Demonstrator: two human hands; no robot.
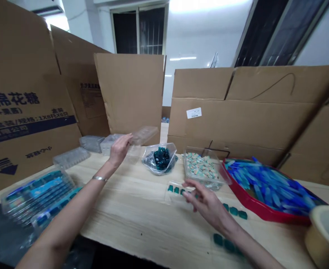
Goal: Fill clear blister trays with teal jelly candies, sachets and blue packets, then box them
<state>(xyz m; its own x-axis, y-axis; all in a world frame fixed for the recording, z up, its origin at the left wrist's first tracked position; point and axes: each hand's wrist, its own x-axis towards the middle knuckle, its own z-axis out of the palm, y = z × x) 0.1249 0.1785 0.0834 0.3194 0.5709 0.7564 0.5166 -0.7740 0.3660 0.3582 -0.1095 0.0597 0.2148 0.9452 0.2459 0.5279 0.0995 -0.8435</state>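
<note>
My left hand [120,149], a metal bracelet at its wrist, grips a thin clear plastic tray [145,135] by its near end. The tray is tilted above the table and blurred. My right hand [202,200] hovers at the right end of another clear tray [170,200] on the table, its thumb and forefinger apart. Small dark green glossy pieces [176,190] sit in a row in that tray, partly behind my fingertips. Beyond it, a clear plastic bag [150,158] stands open around more dark green pieces [162,158].
Several clear trays [92,143] stand at the back left, with filled packs [38,194] stacked nearer. A clear box [189,172] holds pale pieces. Right of it are a red tray [251,207] of blue strips and a cream tub [315,231]. Cardboard walls [133,93] border the table.
</note>
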